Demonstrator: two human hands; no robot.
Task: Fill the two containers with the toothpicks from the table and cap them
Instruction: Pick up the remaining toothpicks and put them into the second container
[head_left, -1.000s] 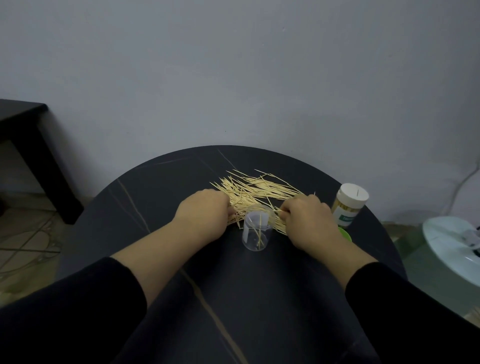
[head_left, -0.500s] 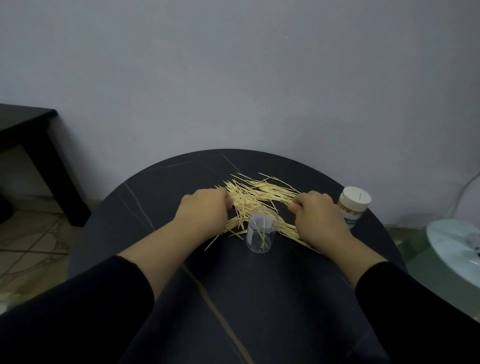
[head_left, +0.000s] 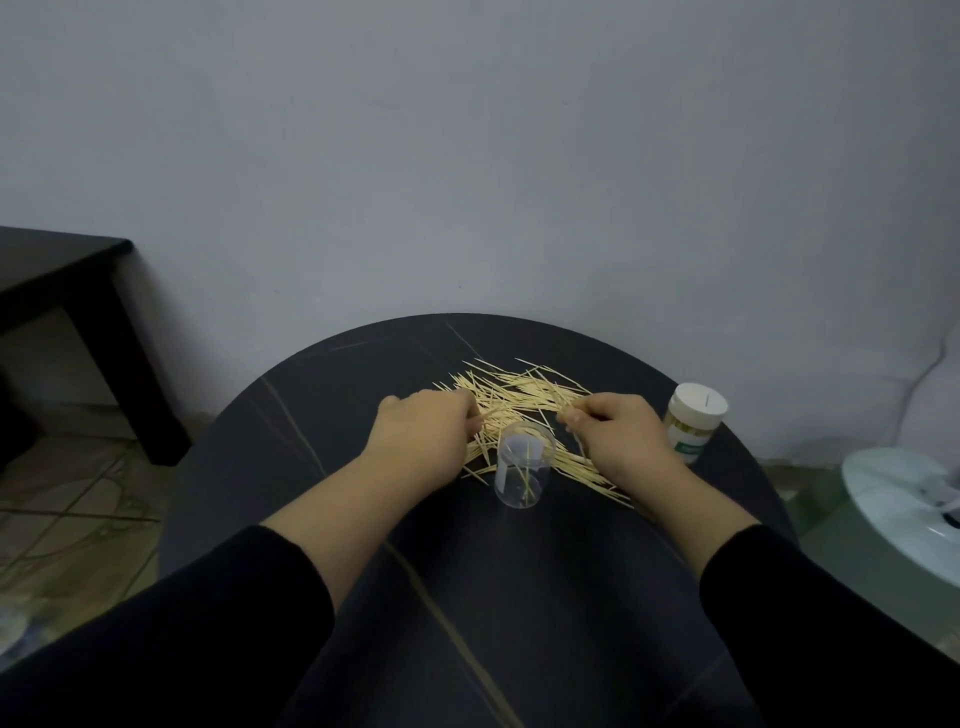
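With the nearly empty clear container standing uncapped just in front of the toothpicks, between the right hand pinching a few sticks and the left hand whose curled fingers' hold I cannot tell, either wrist may knock it over.

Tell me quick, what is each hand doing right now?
Left hand: fingers curled on the toothpicks, grip hidden, cannot tell.
Right hand: pinching a few toothpicks.

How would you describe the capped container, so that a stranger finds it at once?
On the round dark table, look just right of the right hand. The capped container stands there, white-lidded and full; the clear cup left of that hand is open and nearly empty.
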